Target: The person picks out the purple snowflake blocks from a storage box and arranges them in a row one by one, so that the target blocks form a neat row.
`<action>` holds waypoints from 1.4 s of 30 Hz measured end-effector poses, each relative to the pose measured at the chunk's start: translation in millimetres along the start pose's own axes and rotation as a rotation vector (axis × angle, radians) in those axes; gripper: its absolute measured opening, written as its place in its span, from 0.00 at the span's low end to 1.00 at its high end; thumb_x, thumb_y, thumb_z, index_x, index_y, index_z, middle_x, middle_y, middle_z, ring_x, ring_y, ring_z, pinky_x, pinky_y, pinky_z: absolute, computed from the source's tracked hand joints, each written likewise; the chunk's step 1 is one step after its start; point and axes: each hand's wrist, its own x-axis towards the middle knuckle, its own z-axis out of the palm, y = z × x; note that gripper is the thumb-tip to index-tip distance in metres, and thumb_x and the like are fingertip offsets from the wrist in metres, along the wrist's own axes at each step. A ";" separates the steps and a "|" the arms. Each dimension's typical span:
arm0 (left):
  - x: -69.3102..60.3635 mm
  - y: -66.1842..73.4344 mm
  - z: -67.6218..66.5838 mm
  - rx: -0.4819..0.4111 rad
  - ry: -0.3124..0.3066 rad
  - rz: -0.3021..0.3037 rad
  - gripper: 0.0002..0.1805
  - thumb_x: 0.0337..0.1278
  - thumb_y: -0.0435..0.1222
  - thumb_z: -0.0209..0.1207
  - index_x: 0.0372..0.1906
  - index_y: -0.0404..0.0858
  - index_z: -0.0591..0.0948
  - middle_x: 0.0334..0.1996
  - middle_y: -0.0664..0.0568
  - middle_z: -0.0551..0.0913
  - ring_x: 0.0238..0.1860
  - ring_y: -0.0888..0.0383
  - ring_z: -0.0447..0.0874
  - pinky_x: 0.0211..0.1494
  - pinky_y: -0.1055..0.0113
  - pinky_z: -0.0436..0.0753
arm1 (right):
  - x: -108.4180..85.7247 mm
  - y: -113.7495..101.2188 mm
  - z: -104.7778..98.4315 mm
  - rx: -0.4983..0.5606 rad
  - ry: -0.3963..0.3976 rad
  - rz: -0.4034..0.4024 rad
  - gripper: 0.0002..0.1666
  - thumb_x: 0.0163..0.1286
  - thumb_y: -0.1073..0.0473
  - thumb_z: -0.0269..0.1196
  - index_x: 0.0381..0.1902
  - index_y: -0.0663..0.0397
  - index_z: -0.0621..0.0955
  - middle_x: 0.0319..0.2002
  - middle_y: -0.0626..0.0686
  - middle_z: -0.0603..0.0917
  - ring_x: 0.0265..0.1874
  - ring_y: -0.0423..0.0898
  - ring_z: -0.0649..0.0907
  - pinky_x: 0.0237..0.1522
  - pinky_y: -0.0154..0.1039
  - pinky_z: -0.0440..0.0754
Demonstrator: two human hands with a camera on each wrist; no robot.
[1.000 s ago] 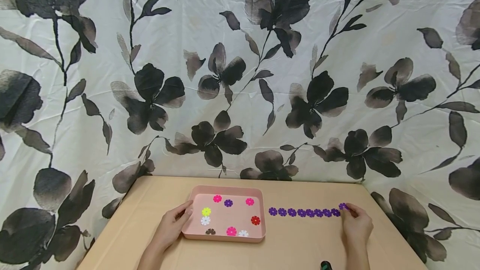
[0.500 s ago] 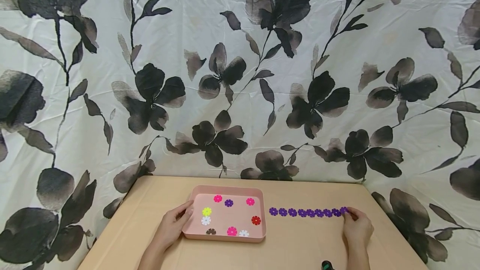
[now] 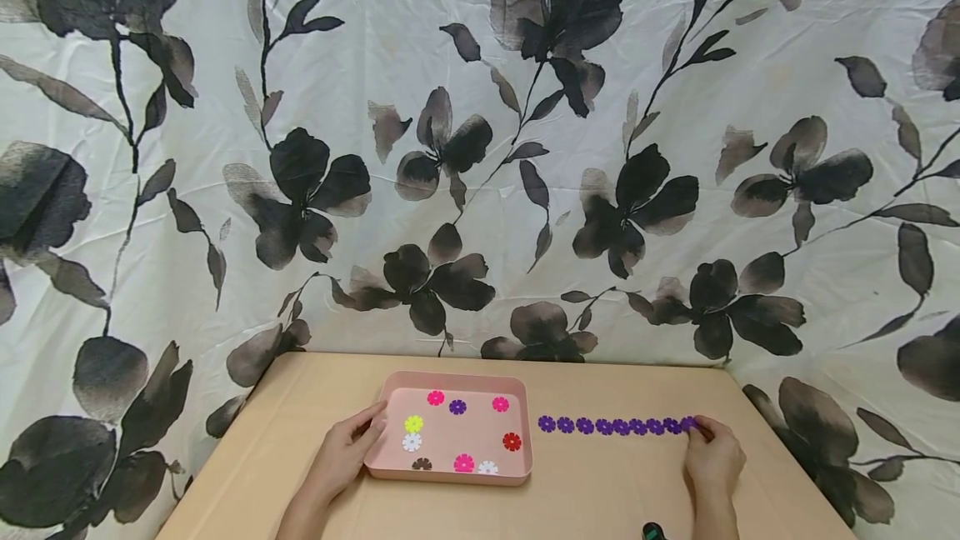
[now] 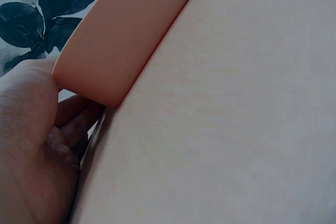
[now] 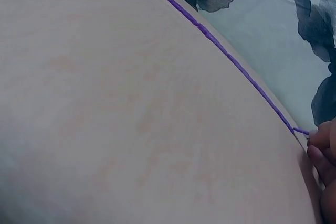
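Note:
My left hand (image 3: 341, 452) grips the left side of a pink tray (image 3: 450, 478), thumb near its rim; in the left wrist view the fingers (image 4: 79, 116) reach beneath the tray's corner (image 4: 100, 61). Inside the tray lie several loose flower-shaped pieces in pink, purple, yellow, white, red and brown. To the tray's right, a row of flat purple flower pieces (image 3: 619, 426) runs across the table. At the row's right end my right hand (image 3: 712, 457) pinches one purple flower piece (image 3: 687, 422). Seen edge-on in the right wrist view, that piece (image 5: 301, 130) tilts slightly against the row's end.
A tan tabletop (image 3: 585, 498) carries everything. A dark object (image 3: 653, 532), partly cut off by the frame, lies at the front edge near the right forearm. Behind the table hangs a white cloth (image 3: 525, 232) with dark flowers.
My right hand has lowered the purple flower piece from slightly above the row's right end down into line with it. The left hand and tray stay put.

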 end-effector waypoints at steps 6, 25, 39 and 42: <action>-0.3 0.3 0.3 0.005 -0.001 -0.002 0.25 0.75 0.45 0.60 0.71 0.44 0.79 0.72 0.46 0.77 0.76 0.49 0.70 0.75 0.69 0.70 | -0.4 1.3 -0.8 -0.005 -0.004 -0.023 0.17 0.73 0.70 0.58 0.57 0.73 0.81 0.54 0.74 0.82 0.53 0.71 0.80 0.57 0.63 0.75; 0.4 0.7 -0.3 -0.005 0.002 -0.004 0.24 0.75 0.43 0.60 0.70 0.42 0.79 0.71 0.47 0.78 0.75 0.49 0.71 0.73 0.74 0.71 | -10.9 -49.0 5.3 0.131 -0.001 -0.114 0.15 0.77 0.63 0.63 0.57 0.65 0.84 0.56 0.64 0.82 0.52 0.61 0.83 0.39 0.12 0.67; 0.4 -0.3 -0.6 -0.008 0.002 0.000 0.24 0.75 0.44 0.60 0.70 0.42 0.79 0.71 0.50 0.78 0.75 0.48 0.71 0.76 0.66 0.70 | -52.2 -133.9 48.0 0.270 -0.202 -0.390 0.13 0.71 0.63 0.70 0.52 0.59 0.87 0.51 0.55 0.87 0.51 0.53 0.86 0.53 0.40 0.88; 0.2 0.6 -0.7 -0.009 0.004 0.005 0.24 0.75 0.44 0.61 0.70 0.42 0.79 0.70 0.51 0.79 0.75 0.49 0.71 0.76 0.65 0.70 | -61.0 -145.0 53.8 0.282 -0.259 -0.413 0.13 0.71 0.63 0.70 0.52 0.56 0.87 0.51 0.53 0.87 0.51 0.51 0.86 0.52 0.41 0.89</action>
